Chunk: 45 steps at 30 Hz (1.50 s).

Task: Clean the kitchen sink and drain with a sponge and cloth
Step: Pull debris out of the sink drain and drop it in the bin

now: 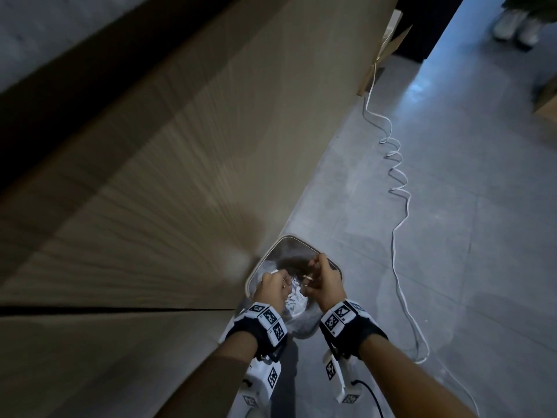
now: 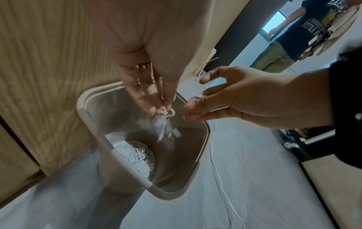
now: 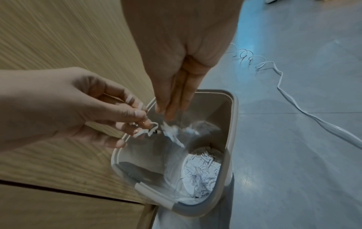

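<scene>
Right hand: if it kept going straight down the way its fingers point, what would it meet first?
Probably the loose white paper scraps below the right hand, then the shredded paper heap inside the beige plastic bin; depth unclear.

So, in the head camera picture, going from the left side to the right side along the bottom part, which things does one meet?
Wooden cabinet front → left hand → right hand, both hands over the waste bin → white cable on the grey floor.
</scene>
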{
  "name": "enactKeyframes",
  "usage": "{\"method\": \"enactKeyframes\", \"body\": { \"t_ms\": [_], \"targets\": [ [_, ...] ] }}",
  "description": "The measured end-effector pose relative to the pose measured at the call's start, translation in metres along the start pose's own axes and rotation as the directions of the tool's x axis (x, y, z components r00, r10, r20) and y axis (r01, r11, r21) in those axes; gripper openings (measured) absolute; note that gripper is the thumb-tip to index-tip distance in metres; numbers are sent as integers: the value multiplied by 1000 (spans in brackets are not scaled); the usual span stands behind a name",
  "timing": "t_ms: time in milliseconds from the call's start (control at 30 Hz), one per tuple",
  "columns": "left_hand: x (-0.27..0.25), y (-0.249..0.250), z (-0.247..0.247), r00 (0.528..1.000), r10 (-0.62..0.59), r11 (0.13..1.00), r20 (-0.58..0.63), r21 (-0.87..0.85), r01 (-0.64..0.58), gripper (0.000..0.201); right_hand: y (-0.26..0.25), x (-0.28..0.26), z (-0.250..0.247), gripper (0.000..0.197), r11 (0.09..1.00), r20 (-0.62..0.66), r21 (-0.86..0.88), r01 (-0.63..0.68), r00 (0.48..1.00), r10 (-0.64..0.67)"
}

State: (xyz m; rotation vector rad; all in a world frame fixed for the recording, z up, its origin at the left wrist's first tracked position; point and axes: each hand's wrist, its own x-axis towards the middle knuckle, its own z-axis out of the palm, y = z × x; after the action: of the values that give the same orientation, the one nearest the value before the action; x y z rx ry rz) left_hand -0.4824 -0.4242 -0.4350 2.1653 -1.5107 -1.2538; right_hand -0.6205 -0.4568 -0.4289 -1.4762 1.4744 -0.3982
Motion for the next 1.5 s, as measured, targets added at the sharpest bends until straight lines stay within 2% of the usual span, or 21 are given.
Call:
{"method": "enactKeyframes", "body": {
  "t_ms": [133, 267, 433, 533, 600, 700, 833, 967, 1067, 1133, 1167, 1300, 1367, 1467, 1500],
  "targets": [
    [4, -3, -1, 1000, 9, 999, 20, 52, -10, 24, -1, -3, -1, 49, 994, 91, -79, -81, 992, 88],
    [1, -1, -1, 999, 13, 996, 49, 93, -17, 36, -2, -5, 0, 35, 956, 92, -246, -159, 978, 187],
    [2, -4, -1, 996, -17, 997, 87, 78, 10, 56, -1, -9, -4, 29, 933, 40, -350, -89, 993, 110],
    [1, -2, -1, 999, -15, 1000, 36, 12, 15, 40, -6, -11, -10, 34, 935, -25, -349, -68, 998, 64],
    [-2, 0, -1, 1000, -15, 998, -11, -63, 15, 29, -11, -12, -11, 47, 949, -62, -310, -65, 997, 48],
    [-3, 1, -2, 1000, 12, 992, -11, -128, -13, 28, -12, -12, -11, 52, 977, -64, -210, -28, 998, 15],
    [-6, 1, -4, 998, 31, 987, 63, -162, -20, 43, -10, -10, -10, 35, 967, 4, -252, 26, 1000, -26],
    [-9, 5, -5, 992, 63, 966, 112, -258, -32, 43, -8, -8, -3, 42, 954, 165, -298, -28, 983, 80],
    [-10, 6, -4, 985, 84, 956, 148, -290, -38, 43, -6, -7, 1, 19, 925, 120, -361, -114, 979, 168],
    [-10, 5, -4, 982, 90, 959, 164, -280, -41, 46, -7, -8, 2, 4, 897, 61, -422, -132, 983, 173],
    [-10, 4, -4, 981, 85, 958, 174, -285, -33, 47, -8, -8, 1, 3, 883, 30, -449, -136, 985, 167],
    [-10, -2, -6, 990, 18, 971, 142, -239, 17, 45, -12, -11, -7, 18, 823, -108, -520, -229, 973, 203],
    [-10, -3, -9, 992, -11, 965, 122, -258, 43, 46, -10, -9, -9, 20, 846, -50, -492, -207, 976, 210],
    [-11, -2, -13, 992, -6, 950, 125, -309, 45, 46, -8, -7, -4, 45, 875, 107, -475, -100, 980, 170],
    [-11, 0, -14, 992, 6, 947, 129, -318, 36, 46, -10, -7, -3, 50, 889, 120, -452, -73, 982, 142]
  ]
}}
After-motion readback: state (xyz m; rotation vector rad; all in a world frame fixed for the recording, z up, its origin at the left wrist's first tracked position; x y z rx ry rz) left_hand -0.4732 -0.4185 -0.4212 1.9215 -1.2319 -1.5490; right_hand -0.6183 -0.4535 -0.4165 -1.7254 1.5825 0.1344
